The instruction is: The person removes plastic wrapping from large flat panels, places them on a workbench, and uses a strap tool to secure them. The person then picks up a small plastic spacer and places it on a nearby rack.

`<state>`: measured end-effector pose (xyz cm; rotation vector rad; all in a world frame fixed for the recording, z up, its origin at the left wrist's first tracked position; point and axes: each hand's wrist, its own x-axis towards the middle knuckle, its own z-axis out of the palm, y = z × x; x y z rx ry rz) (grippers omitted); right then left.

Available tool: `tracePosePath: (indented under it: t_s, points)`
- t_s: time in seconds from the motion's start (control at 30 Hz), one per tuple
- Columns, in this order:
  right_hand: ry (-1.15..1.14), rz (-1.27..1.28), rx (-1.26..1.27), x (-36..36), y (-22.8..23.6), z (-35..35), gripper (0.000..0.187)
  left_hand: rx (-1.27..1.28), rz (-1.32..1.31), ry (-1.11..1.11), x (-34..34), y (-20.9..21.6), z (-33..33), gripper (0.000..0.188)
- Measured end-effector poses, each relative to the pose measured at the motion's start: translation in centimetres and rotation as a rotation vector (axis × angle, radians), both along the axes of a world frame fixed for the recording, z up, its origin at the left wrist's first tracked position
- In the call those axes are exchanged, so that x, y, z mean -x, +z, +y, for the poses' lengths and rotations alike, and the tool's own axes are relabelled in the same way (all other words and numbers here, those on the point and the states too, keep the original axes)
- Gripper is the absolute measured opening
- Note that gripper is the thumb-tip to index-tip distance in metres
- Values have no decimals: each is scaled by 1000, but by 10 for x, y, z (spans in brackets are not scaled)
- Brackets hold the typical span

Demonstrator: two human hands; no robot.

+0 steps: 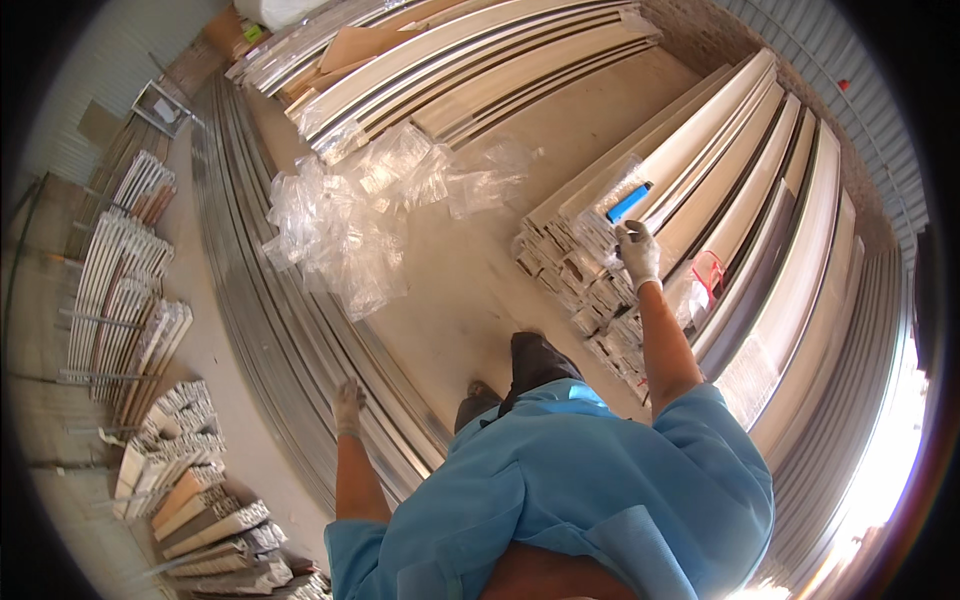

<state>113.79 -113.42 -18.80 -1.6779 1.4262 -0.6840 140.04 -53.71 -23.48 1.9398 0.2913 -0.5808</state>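
My right hand, in a pale work glove, reaches over the near ends of a stack of long beige profiles. Its fingers are bent and a little apart, with a dark gap between them. Just beyond the fingertips lies a short blue bar-shaped object with a dark end, on clear plastic; its exact kind is unclear, and it looks apart from the glove. My left hand, also gloved, hangs low at my left over long grey metal profiles. Its fingers are loosely extended with nothing in them.
Crumpled clear plastic wrap lies on the floor ahead. More profiles are stacked at the back. Racks of profile ends line the left wall. Red strapping sits on the right stack, near a bright opening at far right.
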Motion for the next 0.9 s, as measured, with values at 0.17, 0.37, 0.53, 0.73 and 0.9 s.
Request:
tracePosePath:
  t_s: [0.17,0.37,0.53,0.73,0.9]
  points:
    - [-128,368,157,-29,-2,-56,57,212,-194,-345,-112,9,-113,34]
    - [-181,642,39,-59,5,-98,66,31,244,-440,-138,-52,-152,31]
    - [-167,628,-51,-59,4,-106,69,-190,592,-250,-126,-76,-124,42]
    - [-388,552,-103,-44,-8,-109,64,-162,653,-422,-206,-94,-154,51]
    - [-861,-256,63,-98,24,-117,36,-167,513,-333,-355,-81,-240,44]
